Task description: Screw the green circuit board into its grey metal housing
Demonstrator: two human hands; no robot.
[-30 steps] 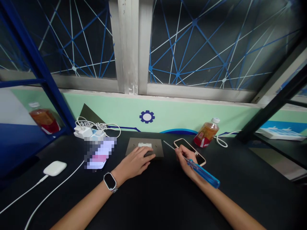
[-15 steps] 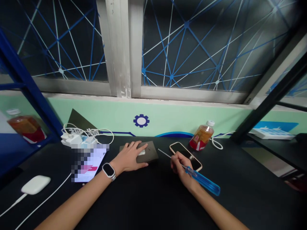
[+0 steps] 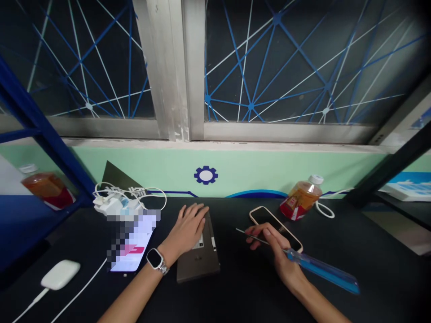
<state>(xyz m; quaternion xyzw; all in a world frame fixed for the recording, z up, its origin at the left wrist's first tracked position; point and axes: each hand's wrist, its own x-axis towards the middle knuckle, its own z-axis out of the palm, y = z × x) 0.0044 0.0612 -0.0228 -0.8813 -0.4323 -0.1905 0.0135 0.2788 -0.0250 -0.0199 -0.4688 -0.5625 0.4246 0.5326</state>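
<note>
My left hand (image 3: 188, 231) lies on the far end of a flat grey-brown rectangular case (image 3: 198, 267), fingers over its top edge. The case shows a small white label and lies lengthwise on the black desk (image 3: 242, 296). My right hand (image 3: 278, 251) grips a precision screwdriver (image 3: 323, 270) with a clear blue handle, its thin shaft pointing left. Under that hand lies a phone in a pale gold case (image 3: 269, 222), screen dark and partly hidden. A smartwatch (image 3: 155, 259) sits on my left wrist.
A second phone with a pixelated screen (image 3: 131, 244) lies left of the grey case. Further left are a white charger with tangled cables (image 3: 116, 204) and a white power bank (image 3: 60, 274). A tea bottle (image 3: 301, 197) stands at the back right, against a green wall.
The grey case has turned from crosswise to lengthwise and come nearer to me, under my left hand. The screwdriver has swung flatter, its shaft now pointing more to the left.
</note>
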